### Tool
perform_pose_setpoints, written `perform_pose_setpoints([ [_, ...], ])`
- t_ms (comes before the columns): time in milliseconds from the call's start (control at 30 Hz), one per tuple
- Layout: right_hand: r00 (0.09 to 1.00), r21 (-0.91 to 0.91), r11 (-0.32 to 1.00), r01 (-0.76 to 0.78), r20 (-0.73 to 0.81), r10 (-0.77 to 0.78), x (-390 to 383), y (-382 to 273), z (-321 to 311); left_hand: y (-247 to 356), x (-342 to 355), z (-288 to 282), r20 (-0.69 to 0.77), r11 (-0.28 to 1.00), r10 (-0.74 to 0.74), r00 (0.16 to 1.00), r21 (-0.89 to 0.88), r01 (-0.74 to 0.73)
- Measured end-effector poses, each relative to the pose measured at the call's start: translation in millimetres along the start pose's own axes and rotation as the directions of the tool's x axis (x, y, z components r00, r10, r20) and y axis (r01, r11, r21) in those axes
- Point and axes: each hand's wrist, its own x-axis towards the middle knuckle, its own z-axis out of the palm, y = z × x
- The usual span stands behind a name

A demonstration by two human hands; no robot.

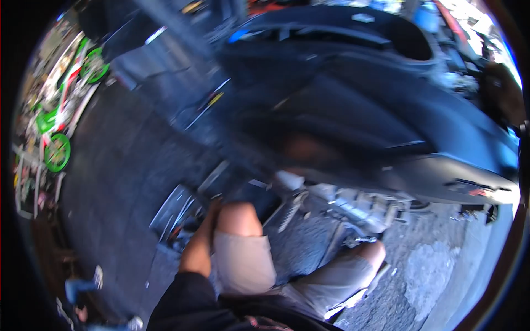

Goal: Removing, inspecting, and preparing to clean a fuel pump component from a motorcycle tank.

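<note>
The left hand is by the tool tray near left, its grip too hidden to tell, the right hand unseen, the black bike far right, and tool-picking seems to need care.

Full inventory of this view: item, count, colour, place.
Motor scooter: 1, black, upper centre to right
Engine: 1, silver-grey, under scooter body
Motorcycle: 1, green, red and white, far left
Tool tray: 1, grey, left of left knee
Tools: several, silver and dark, in tray; too blurred to count
Slim hand tool: 1, partly yellow, upper left of centre
Bystander: at least 1, blue trousers, lower left
Shorts: 1 pair, beige, lower centre
Left hand: 1, bare, beside left knee, mostly hidden
Right hand: not visible
</note>
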Motion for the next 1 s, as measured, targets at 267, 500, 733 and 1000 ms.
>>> perform_pose_setpoints([
  [267,0.979,-0.152,0.986,0.062,0.2,-0.031,11,9,-15,138,-71,-167,-0.826,0.501,-0.144,0.545,-0.536,-0.68],
  [500,0.969,-0.101,0.994,-0.032,0.24,0.056,16,7,-24,379,-280,-308,-0.879,-0.17,0.432,-0.199,0.137,-0.976],
  [733,0.984,-0.078,0.993,-0.086,0.151,0.097,21,25,-21,596,-336,-366,0.031,-0.3,0.953,-0.3,0.202,-0.932],
  [1000,0.924,-0.114,0.99,-0.085,0.363,0.121,29,29,-21,649,-354,-368,0.506,-0.269,0.862,0.027,0.501,-0.823],
])
